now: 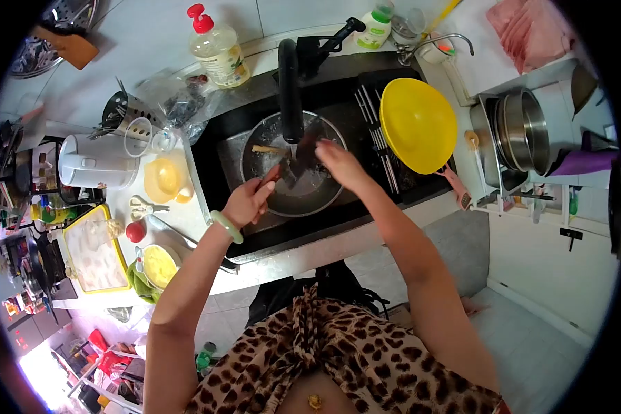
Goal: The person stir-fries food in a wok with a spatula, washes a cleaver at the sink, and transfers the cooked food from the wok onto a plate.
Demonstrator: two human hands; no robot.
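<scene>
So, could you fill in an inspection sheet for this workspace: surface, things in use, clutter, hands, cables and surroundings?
Surface: black sink set in a pale counter.
Things in use: brown-handled tool, seemingly a knife, held over a round metal pan in the sink; black tap above.
Clutter: yellow bowl at the sink's right; scissors and red round item on the left counter.
Hands: left hand grips the handle; right hand is by the blurred dark blade, contact unclear.
Cables: nothing clearly seen.
Surroundings: white kettle at left, red-pump bottle behind the sink, steel pots at right.
</scene>
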